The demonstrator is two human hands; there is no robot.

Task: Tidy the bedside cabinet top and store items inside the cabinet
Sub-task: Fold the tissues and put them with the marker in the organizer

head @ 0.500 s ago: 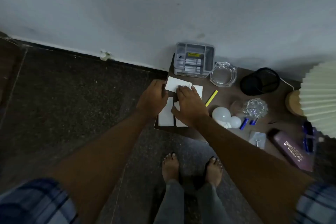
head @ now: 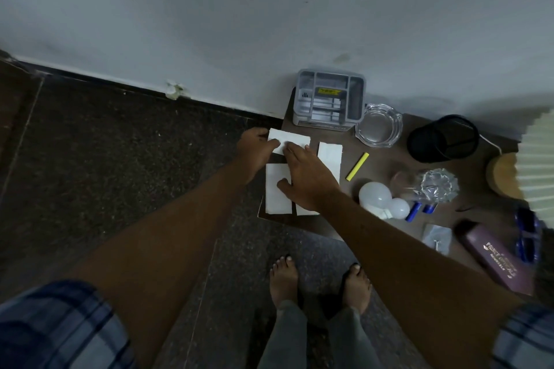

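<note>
Pressing flat, fingers straight, right hand (head: 308,177) pins the white sheets (head: 277,192); left hand (head: 257,150) sits at nine o'clock of the top sheet (head: 295,138), pinch unclear. Light, limp paper, I reckon: best lifted by the edges.

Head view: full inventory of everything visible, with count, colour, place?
paper sheets: 4, white, left end of cabinet top, partly under hands
organiser: 1, grey, back left by wall
ashtray: 1, clear glass, right of organiser
pen cup: 1, black mesh, right of ashtray
stick: 1, yellow, right of sheets
bulbs: 2, white, front centre
glass ornament: 1, clear, right of bulbs
batteries: 2, blue, beside smaller bulb
packet: 1, clear, right of batteries
case: 1, maroon, front right
glasses: 1, blue, right of case
lamp: 1, cream shade, wooden base, right edge
feet: 2, bare, dark floor
left hand: 1, at back sheet's left edge
right hand: 1, flat on sheets
</note>
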